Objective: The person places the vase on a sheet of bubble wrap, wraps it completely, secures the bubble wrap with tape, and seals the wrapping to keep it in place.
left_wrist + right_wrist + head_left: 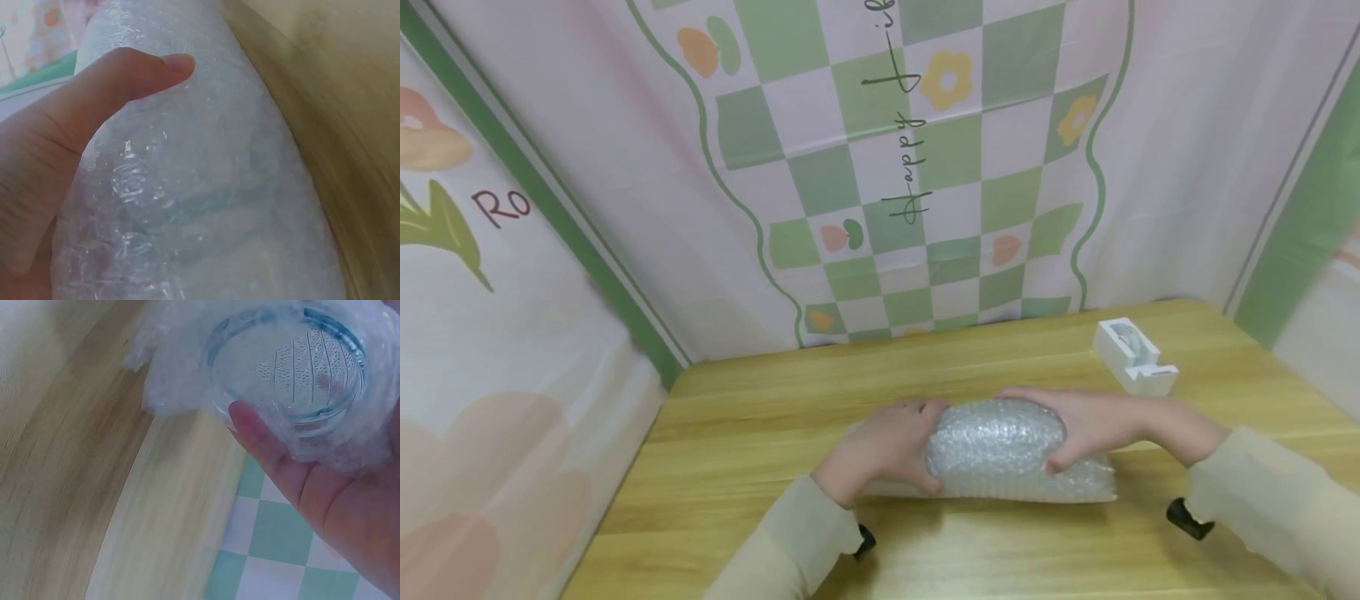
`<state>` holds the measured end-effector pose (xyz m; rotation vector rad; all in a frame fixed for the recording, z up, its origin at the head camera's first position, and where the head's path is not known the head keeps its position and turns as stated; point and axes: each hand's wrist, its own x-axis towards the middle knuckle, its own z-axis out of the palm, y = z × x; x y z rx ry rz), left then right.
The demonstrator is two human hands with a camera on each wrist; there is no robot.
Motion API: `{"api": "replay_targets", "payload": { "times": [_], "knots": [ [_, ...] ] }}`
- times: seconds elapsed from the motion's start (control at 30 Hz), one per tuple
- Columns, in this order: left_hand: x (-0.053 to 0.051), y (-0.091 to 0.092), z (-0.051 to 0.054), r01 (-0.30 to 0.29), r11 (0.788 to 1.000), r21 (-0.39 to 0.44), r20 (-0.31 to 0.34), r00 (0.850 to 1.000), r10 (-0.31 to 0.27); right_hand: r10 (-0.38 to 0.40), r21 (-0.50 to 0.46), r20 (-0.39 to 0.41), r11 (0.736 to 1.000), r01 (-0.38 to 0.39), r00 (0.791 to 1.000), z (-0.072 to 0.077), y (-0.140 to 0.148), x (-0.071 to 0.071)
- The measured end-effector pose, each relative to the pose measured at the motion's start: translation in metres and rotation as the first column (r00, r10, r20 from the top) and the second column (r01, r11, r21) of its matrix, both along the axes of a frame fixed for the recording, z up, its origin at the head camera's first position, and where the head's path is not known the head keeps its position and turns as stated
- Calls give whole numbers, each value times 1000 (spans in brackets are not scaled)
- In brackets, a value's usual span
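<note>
Fingers of the left hand and right hand curl round opposite ends of a bubble-wrapped bundle, thumbs on its near side. It sits between them, well in from the tabletop's left and back edges. At its right end a clear, ribbed vessel shows its rim. I'd judge the wrap soft and slick, the vessel stiff, perhaps breakable: best cradled broadly round the body. Beyond, near the back right corner, stands a white tape dispenser.
</note>
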<state>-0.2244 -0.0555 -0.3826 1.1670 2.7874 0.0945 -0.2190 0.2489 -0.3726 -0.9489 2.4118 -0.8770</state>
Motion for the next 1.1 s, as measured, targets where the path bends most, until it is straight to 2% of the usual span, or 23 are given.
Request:
{"api": "replay_targets", "payload": {
  "times": [0.43, 0.53, 0.63, 0.7, 0.73, 0.8, 0.87, 0.93, 1.0, 1.1],
  "knots": [
    [-6, 0, 1, -1, 1000, -7, 45, 999, 1, -8, 43, 68, 999, 5, 998, 6, -1, -6],
    [-6, 0, 2, -3, 1000, -11, 52, 999, 4, -3, 43, 37, 999, 2, 999, 6, -1, -5],
    [-6, 0, 2, -6, 1000, -18, 54, 999, 7, 19, 52, -91, 999, -15, 996, 6, -1, -1],
    [-6, -1, 2, -10, 1000, -18, 59, 998, 11, 46, 71, -242, 997, -30, 969, 6, -1, 3],
    [-6, -1, 2, -13, 1000, -16, 64, 998, 14, 66, 84, -329, 996, -40, 942, 6, -1, 6],
    [-5, -1, 3, -19, 1000, -9, 76, 997, 19, 99, 110, -503, 993, -50, 859, 5, -3, 11],
    [-6, -1, 4, -24, 1000, -6, 84, 996, 25, 117, 126, -616, 991, -50, 779, 3, -6, 15],
    [-6, -1, 4, -24, 1000, -7, 87, 996, 25, 119, 136, -670, 990, -37, 733, 2, -8, 19],
    [-7, -2, 5, -22, 1000, -6, 90, 996, 23, 104, 138, -674, 990, -14, 731, 1, -10, 23],
    [-9, -2, 3, -19, 1000, 8, 105, 994, 18, 71, 140, -646, 990, 27, 760, 0, -11, 27]
  ]
}}
